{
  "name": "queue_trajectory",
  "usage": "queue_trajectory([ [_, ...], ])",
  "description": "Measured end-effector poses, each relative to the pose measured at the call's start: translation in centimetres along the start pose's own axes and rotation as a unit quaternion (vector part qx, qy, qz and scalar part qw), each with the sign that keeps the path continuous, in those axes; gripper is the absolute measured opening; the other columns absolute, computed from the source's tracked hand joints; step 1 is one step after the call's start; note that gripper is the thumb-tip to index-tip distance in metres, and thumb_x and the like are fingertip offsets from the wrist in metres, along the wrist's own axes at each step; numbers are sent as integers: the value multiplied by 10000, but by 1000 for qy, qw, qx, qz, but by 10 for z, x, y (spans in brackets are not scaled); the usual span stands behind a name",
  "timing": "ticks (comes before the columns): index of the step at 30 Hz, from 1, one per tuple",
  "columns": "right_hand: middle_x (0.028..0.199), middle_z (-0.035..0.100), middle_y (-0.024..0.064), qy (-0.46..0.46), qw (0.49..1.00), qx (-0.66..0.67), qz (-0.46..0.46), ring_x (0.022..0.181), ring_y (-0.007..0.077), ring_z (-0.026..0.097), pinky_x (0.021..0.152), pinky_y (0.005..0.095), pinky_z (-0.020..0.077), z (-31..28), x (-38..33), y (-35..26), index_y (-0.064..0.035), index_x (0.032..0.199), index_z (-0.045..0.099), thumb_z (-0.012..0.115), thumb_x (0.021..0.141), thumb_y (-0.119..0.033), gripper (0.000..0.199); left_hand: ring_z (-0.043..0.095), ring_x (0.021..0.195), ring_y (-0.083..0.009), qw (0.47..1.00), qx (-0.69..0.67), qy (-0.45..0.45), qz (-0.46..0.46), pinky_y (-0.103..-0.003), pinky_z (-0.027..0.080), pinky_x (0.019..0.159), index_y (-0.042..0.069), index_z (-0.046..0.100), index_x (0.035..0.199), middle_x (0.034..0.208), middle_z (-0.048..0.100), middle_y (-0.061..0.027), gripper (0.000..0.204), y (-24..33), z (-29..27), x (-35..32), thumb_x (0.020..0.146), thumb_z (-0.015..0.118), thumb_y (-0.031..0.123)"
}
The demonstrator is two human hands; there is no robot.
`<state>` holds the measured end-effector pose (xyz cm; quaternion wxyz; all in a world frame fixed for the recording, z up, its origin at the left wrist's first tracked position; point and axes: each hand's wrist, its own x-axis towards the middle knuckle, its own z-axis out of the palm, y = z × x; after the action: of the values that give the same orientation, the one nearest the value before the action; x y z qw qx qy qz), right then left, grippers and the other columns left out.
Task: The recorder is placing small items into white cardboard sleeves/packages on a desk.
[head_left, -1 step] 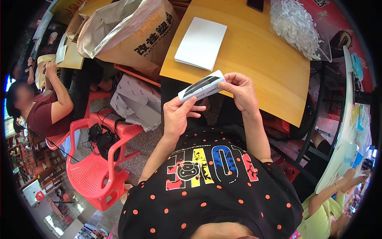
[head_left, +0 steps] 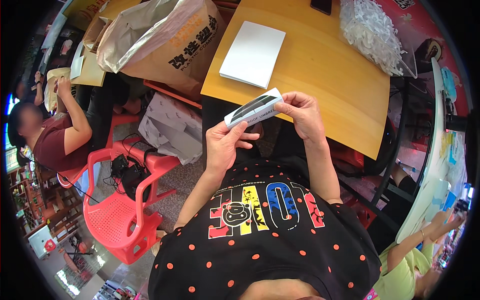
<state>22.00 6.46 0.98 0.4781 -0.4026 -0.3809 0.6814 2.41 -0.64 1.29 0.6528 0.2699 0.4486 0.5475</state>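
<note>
Both my hands hold a folded white printed card with a dark umbrella picture, just off the near edge of the wooden table. My left hand pinches its left end, thumb on top, with some fingers stretched out below. At the other end, my right hand grips the card between thumb and fingers. Whether it is a flat sleeve or a small box, I cannot tell. Beyond it on the table lies a neat stack of white sheets, apart from both hands.
A clear bin of curled white pieces stands at the far right, near a dark phone. Left of the table is a large open brown sack. A red plastic chair holds black cables. Other people sit at both sides.
</note>
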Motion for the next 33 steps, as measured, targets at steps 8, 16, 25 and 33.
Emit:
queue_trajectory([
  [8, 784, 663, 46, -19, 1000, -7, -1, 720, 93, 600, 709, 226, 485, -5, 1, 4, 11, 838, 669, 713, 792, -31, 76, 692, 830, -268, 992, -118, -8, -40, -244, 597, 579, -73, 549, 1163, 1061, 633, -212, 288, -7, 2, 0, 938, 550, 107],
  [16, 766, 654, 27, 0, 1000, -26, -4, 711, 78, 582, 703, 210, 466, -3, -1, 9, 14, 834, 675, 705, 806, -57, 82, 674, 919, -263, 992, -125, -5, -2, -301, 576, 787, -93, 569, 1123, 1050, 642, -207, 278, -14, 0, 4, 957, 524, 125],
  [25, 777, 660, 32, 6, 999, -42, -8, 723, 81, 582, 713, 219, 464, 0, 0, 14, 26, 863, 685, 708, 818, -81, 119, 678, 909, -252, 992, -126, 9, 24, -294, 575, 778, -85, 587, 1097, 1016, 656, -198, 241, -19, 0, 4, 944, 542, 95],
  [33, 781, 665, 40, 5, 999, -49, -12, 726, 89, 590, 713, 226, 473, 0, -2, 14, 32, 868, 688, 710, 817, -77, 122, 678, 903, -246, 988, -151, 24, 14, -269, 585, 754, -71, 603, 1081, 1009, 660, -187, 203, -22, -1, 4, 919, 565, 46],
])
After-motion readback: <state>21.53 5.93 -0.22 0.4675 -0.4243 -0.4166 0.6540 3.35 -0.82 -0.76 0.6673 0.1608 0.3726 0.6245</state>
